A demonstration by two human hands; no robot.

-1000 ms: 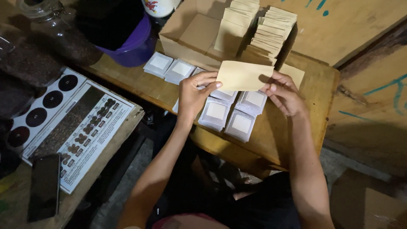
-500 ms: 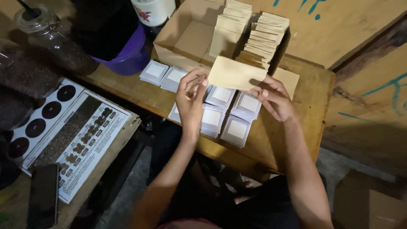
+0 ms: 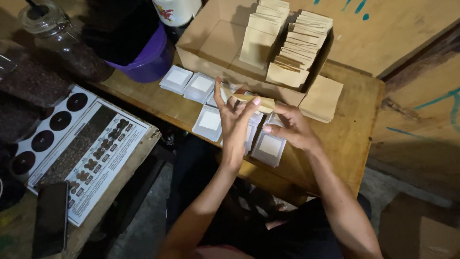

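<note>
The left hand (image 3: 235, 120) and the right hand (image 3: 290, 127) are both pinching one flat tan paper envelope (image 3: 251, 100) above the wooden counter (image 3: 354, 139). Many small white square packets (image 3: 210, 122) are lying there unpacked, while the brown cardboard box (image 3: 211, 43) is holding lots of envelopes.

Open cardboard box (image 3: 215, 45) top ctr w/ tan envelopes (image 3: 292, 41); white-windowed sachets (image 3: 210, 122) mid-frame; white chart card (image 3: 81, 148) w/ black circles left; dark phone (image 3: 50, 218) lower left.
</note>
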